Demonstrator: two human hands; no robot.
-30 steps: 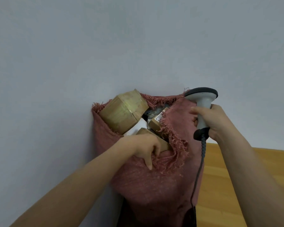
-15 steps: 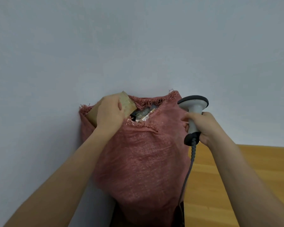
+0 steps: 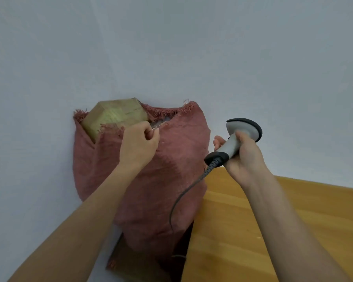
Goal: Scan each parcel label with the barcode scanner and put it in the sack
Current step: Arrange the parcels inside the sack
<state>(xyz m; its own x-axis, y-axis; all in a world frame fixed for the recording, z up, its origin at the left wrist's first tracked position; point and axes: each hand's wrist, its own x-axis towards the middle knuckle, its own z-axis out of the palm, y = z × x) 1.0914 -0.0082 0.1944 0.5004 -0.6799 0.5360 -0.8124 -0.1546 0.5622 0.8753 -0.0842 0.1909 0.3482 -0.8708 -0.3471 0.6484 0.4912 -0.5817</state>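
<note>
— Head view: where's the parcel (image 3: 114, 117)?

— Poking out of the sack (image 3: 151, 180) mouth, against the wall. Left hand (image 3: 139, 145) pinches the frayed rim; right hand (image 3: 243, 157) is wrapped round the barcode scanner (image 3: 238, 137).

— Handling?

— Sack looks soft and floppy: take it by the rim. Box looks stiff, likely light.

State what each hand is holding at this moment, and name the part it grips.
The left hand pinches the frayed front rim of the red sack. The right hand grips the barcode scanner around its handle, below the head.
</note>
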